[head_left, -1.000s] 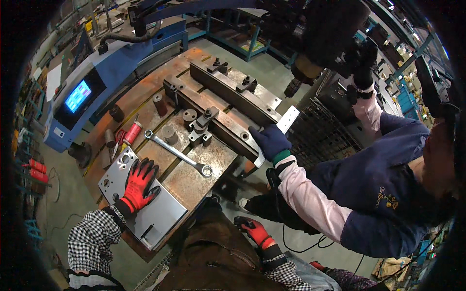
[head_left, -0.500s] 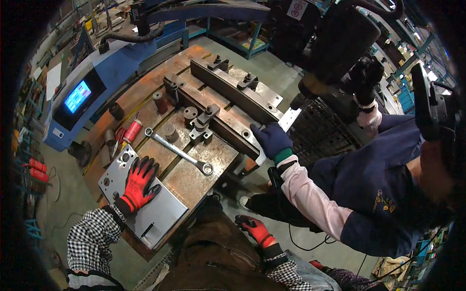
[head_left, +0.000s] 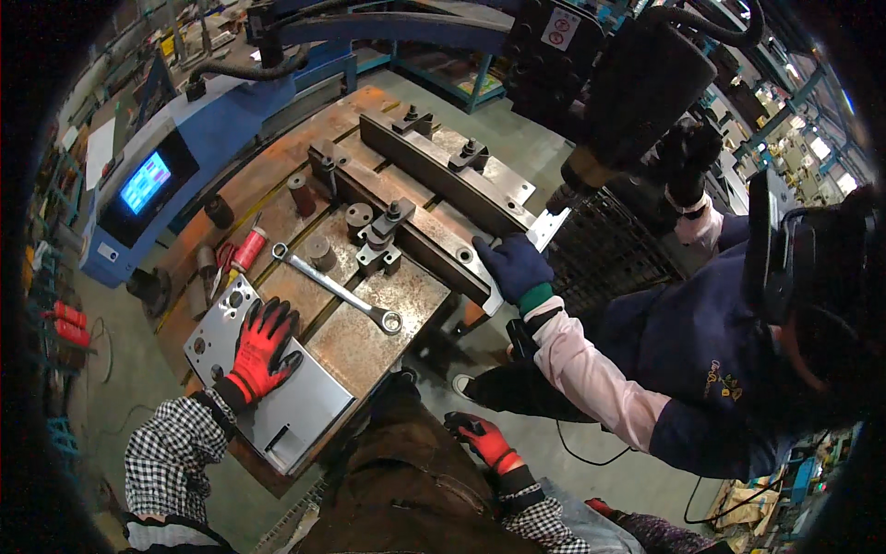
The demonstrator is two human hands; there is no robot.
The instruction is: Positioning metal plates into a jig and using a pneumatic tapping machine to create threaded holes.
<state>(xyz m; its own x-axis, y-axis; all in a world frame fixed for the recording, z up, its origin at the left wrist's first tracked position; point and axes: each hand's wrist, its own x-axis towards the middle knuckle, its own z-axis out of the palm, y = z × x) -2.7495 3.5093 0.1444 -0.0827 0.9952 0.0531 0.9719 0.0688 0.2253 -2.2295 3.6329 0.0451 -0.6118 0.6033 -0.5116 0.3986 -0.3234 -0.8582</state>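
Note:
My left hand (head_left: 264, 349), in a red glove with black fingertips, lies flat with spread fingers on a grey sheet-metal panel (head_left: 309, 406). Holes pierce the panel's far end, and a dark slot shows near its lower corner. Beside my right thigh hangs my right hand (head_left: 485, 441), gloved alike, its fingers loosely bent and nothing visible in them. A large ratchet ring wrench (head_left: 337, 291) rests on the worn steel machine table (head_left: 355, 355), just beyond the panel. Past it, clamps (head_left: 381, 235) hold two long steel bars (head_left: 420, 226).
At the right a co-worker's navy-gloved hand (head_left: 515, 268) presses on the end of a flat metal piece (head_left: 549, 226) across the bars, under a dark drill head (head_left: 591, 166). Steel cylinders (head_left: 319, 254) and a red bottle (head_left: 249, 249) stand near a blue control panel (head_left: 138, 217).
The co-worker's head has moved a little, and the drill head appears slightly shifted. The whole view has drifted slightly. My own hands keep their places.

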